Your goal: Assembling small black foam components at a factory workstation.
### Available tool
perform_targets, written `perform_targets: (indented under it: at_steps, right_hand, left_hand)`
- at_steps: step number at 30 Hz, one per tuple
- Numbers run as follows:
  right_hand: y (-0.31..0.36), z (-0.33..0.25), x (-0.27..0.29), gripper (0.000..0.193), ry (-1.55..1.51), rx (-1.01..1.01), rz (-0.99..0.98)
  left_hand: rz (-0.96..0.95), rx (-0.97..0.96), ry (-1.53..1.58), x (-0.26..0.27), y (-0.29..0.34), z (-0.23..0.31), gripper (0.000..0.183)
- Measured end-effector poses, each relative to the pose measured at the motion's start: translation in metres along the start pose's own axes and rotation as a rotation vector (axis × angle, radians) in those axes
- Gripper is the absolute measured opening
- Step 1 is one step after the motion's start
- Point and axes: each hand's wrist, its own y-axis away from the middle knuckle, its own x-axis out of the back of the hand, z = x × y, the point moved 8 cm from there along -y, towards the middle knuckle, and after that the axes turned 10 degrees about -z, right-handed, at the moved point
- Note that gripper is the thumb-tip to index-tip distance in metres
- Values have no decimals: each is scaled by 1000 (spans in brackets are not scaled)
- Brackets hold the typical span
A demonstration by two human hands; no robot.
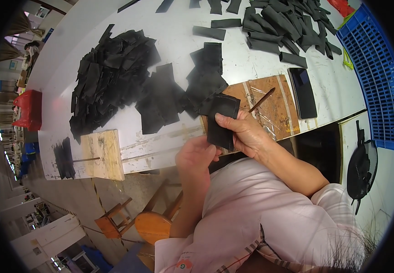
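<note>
One black fabric rectangle (222, 132), held at the near edge of a white worktable (174, 38), in front of the person's body; matt, dark, nearly flat, longer than wide, with a fine line resembling stitching along its upper border. Right hand (246, 132): grasping the piece from its right side, thumb laid flat across the face, other fingers largely hidden behind. Left hand (198, 154): fingers curled in at the lower left edge; whether they pinch the cloth or only rest against it cannot be told. Step in hand, by judgement: handling a single piece between two hands; the next move calls for a firm right grip and a free left fingertip working along the edge. Beyond the hands, loose flat black pieces (160, 98), overlapping; to their left, a large heap of flat black pieces (112, 68); at far right, a heap of narrow, tube-like black pieces (269, 22). Beside the right hand, a worn brown board (281, 116) with a slim dark stick (262, 100) over it; next to that, a black smartphone (302, 93); at right, a blue plastic basket (374, 68).
</note>
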Motion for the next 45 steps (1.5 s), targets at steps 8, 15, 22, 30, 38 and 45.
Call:
perform_targets:
  at_steps: [8, 15, 22, 30, 38, 45]
  right_hand:
    - [-1, -2, 3, 12, 23, 25, 8]
    - [-1, -2, 3, 10, 36, 19, 18]
    - [-2, -3, 1, 9, 63, 30, 10]
    - [1, -1, -1, 9, 137, 78, 23]
    - [54, -55, -48, 21, 1474, 649, 20]
    - [44, -39, -54, 15, 1753, 718, -56]
  left_hand:
    - [25, 27, -60, 1, -2, 0, 16]
    - [42, 6, -12, -1, -1, 3, 14]
    - [105, 60, -93, 6, -3, -1, 14]
    - [161, -18, -343, 2, -8, 3, 7]
    - [127, -110, -508, -6, -12, 12, 6]
    - [246, -308, -1007, -21, -8, 17, 6]
